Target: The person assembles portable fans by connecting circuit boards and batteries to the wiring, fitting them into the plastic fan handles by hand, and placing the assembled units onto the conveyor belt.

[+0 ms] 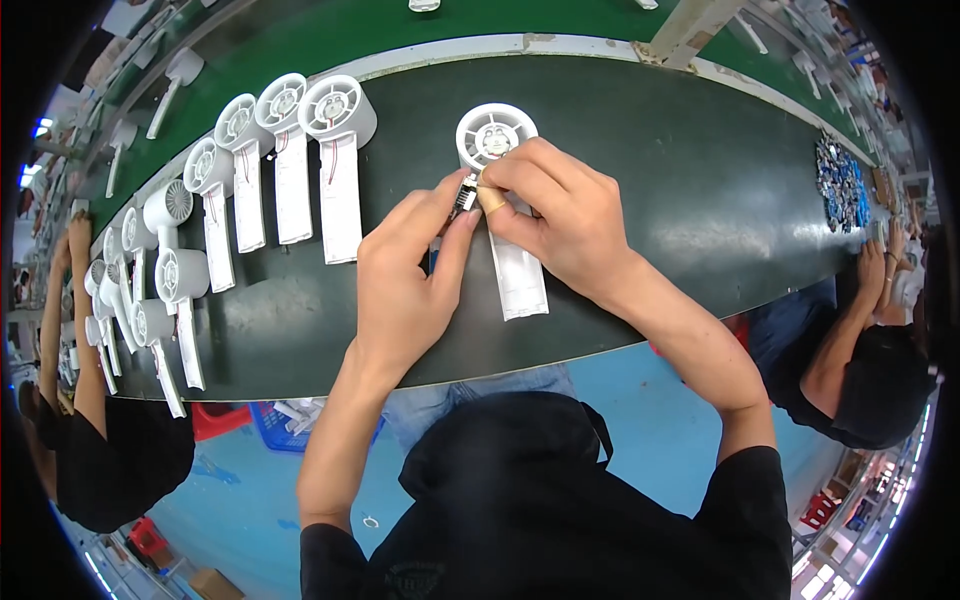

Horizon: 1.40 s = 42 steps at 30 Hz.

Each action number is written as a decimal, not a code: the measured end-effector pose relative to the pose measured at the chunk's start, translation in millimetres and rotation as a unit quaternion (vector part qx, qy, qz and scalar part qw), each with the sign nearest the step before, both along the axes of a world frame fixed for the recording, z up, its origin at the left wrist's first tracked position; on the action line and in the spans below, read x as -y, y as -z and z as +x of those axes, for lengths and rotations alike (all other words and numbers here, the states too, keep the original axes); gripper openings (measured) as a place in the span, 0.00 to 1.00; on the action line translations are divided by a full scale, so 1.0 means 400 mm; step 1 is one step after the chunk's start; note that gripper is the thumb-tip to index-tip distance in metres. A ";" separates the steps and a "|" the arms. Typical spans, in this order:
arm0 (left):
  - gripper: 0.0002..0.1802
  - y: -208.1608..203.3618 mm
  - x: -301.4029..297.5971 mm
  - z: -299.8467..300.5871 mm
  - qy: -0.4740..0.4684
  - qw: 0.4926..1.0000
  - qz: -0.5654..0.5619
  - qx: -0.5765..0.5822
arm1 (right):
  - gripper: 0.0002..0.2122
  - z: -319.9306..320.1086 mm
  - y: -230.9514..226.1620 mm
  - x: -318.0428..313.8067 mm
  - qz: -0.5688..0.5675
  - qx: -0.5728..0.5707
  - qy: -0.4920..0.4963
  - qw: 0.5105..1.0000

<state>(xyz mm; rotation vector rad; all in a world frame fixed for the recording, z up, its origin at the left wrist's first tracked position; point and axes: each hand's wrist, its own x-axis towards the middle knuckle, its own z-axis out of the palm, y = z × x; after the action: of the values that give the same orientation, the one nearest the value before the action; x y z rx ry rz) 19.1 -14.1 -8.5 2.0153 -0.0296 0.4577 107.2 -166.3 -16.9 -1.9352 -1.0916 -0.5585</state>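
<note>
A white handheld fan housing (pixel 518 280) lies on the dark green workbench in front of me, its round head (pixel 497 130) pointing away and its handle toward me. Over the top of the handle, my left hand (pixel 410 255) pinches a small circuit board (pixel 465 196) with white and dark parts on it. From the other side, my right hand (pixel 560 210) has thumb and index finger closed together at the board's upper edge. What those fingertips grip is too small to make out. A yellowish cover wraps a right fingertip.
Several white fan housings (pixel 340 200) with red wires stand in rows at the left. A pile of blue circuit boards (pixel 842 185) lies far right. Co-workers (pixel 860 370) sit at both sides. Behind the bench's pale rail (pixel 520 44) runs a green belt (pixel 420 22). A blue basket (pixel 275 428) is below.
</note>
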 end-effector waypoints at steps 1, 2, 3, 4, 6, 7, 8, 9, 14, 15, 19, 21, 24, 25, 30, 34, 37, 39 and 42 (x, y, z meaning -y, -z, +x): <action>0.16 -0.006 0.000 0.000 0.005 0.999 0.041 0.013 | 0.09 0.001 0.000 -0.001 0.000 0.007 0.001 1.000; 0.16 -0.011 -0.001 -0.001 0.009 0.996 0.081 0.026 | 0.09 0.002 0.001 -0.001 0.001 0.015 0.002 1.000; 0.16 -0.015 -0.004 -0.001 0.008 0.996 0.080 0.025 | 0.09 0.005 0.003 -0.002 0.000 0.014 0.001 1.000; 0.16 -0.019 -0.010 -0.003 0.017 0.994 0.103 0.020 | 0.09 0.009 0.005 -0.003 0.000 0.022 -0.004 1.000; 0.16 -0.020 -0.017 -0.003 0.026 0.992 0.124 0.014 | 0.09 0.010 0.002 -0.001 -0.002 0.029 -0.009 1.000; 0.16 -0.020 -0.019 0.000 0.035 0.991 0.128 0.022 | 0.09 0.008 -0.004 0.002 -0.012 0.018 -0.004 1.000; 0.16 -0.019 -0.021 0.002 0.043 0.990 0.133 0.030 | 0.10 0.007 -0.008 0.006 -0.022 0.007 0.001 1.000; 0.16 -0.018 -0.023 0.004 0.043 0.990 0.132 0.029 | 0.10 0.010 -0.008 0.008 -0.023 0.007 0.001 1.000; 0.16 -0.008 -0.033 0.007 0.079 0.984 0.153 0.037 | 0.10 0.023 0.008 0.014 -0.016 0.041 -0.066 0.997; 0.16 -0.009 -0.036 0.007 0.079 0.985 0.152 0.035 | 0.10 0.025 0.007 0.015 -0.018 0.039 -0.066 0.997; 0.16 -0.015 -0.041 -0.003 0.103 0.982 0.160 0.013 | 0.10 0.024 0.001 0.017 -0.037 0.031 -0.092 0.995; 0.16 -0.013 -0.043 -0.005 0.105 0.982 0.155 0.017 | 0.10 0.023 -0.001 0.014 -0.036 0.035 -0.100 0.994; 0.16 -0.006 -0.041 0.004 0.107 0.983 0.149 0.029 | 0.10 0.023 -0.002 0.016 -0.046 0.028 -0.081 0.995; 0.17 -0.004 -0.038 0.007 0.098 0.986 0.132 0.036 | 0.10 0.023 -0.002 0.017 -0.047 0.033 -0.068 0.996; 0.14 -0.004 -0.041 0.001 0.061 0.996 0.059 -0.011 | 0.19 -0.062 -0.039 0.028 -0.056 -0.085 0.091 0.991; 0.14 -0.015 -0.036 -0.002 0.052 0.995 -0.054 -0.060 | 0.23 -0.131 -0.057 0.044 -0.022 -0.438 0.063 0.896; 0.15 -0.054 -0.050 0.015 0.007 0.988 -0.141 -0.059 | 0.25 -0.088 -0.088 -0.012 0.118 -0.500 -0.005 0.858; 0.18 -0.131 -0.125 0.060 -0.057 0.991 -0.106 -0.056 | 0.24 -0.007 -0.152 -0.097 0.096 -0.459 -0.030 0.883; 0.15 -0.204 -0.338 0.198 -0.162 0.985 0.016 0.059 | 0.24 0.156 -0.217 -0.322 0.010 -0.354 -0.055 0.934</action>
<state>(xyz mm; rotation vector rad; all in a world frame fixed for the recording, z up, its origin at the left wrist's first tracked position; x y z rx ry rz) 98.3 121.2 73.0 2.0299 0.2225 0.7865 169.7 -37.6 70.0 -1.8137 -0.7049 0.1960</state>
